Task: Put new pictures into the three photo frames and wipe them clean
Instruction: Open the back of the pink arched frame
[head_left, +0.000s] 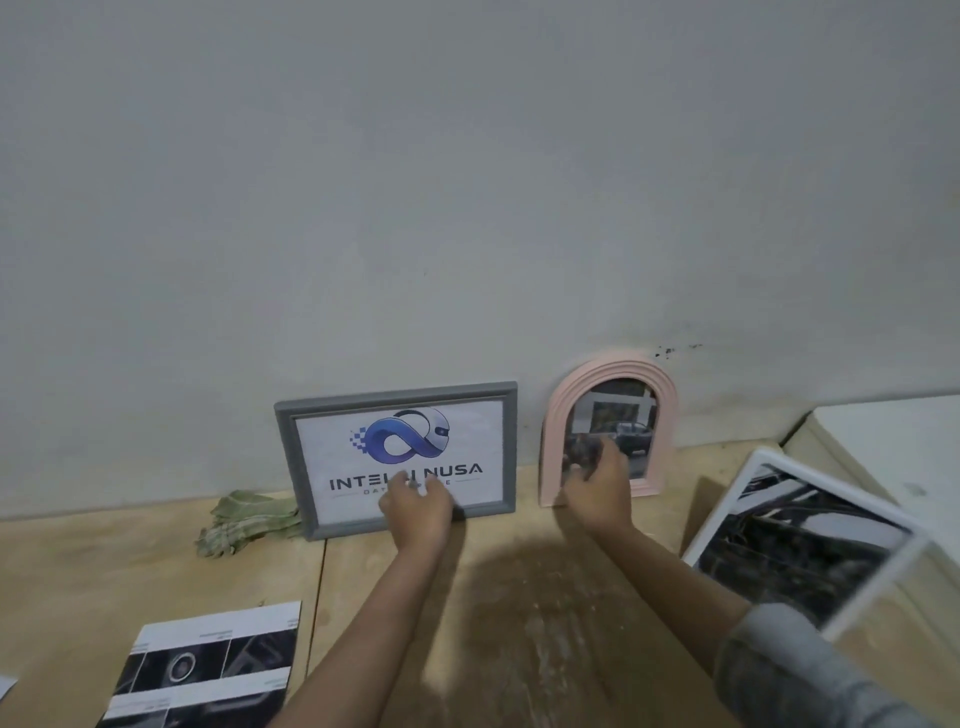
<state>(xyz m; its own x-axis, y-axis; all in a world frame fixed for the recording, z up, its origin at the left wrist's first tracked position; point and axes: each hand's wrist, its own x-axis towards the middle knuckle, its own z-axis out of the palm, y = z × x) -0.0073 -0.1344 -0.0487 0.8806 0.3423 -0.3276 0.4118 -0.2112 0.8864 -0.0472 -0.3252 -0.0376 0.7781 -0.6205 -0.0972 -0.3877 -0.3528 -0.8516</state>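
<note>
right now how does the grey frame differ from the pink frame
The grey frame is a wide rectangle; the pink frame is a narrower arch with a rounded top. The grey frame shows a blue logo with lettering on white; the pink frame shows a dark photo with a vehicle. The left hand is at the grey frame's lower edge; the right hand is at the pink frame's front. Both stand upright on the wooden table against the wall.
</note>
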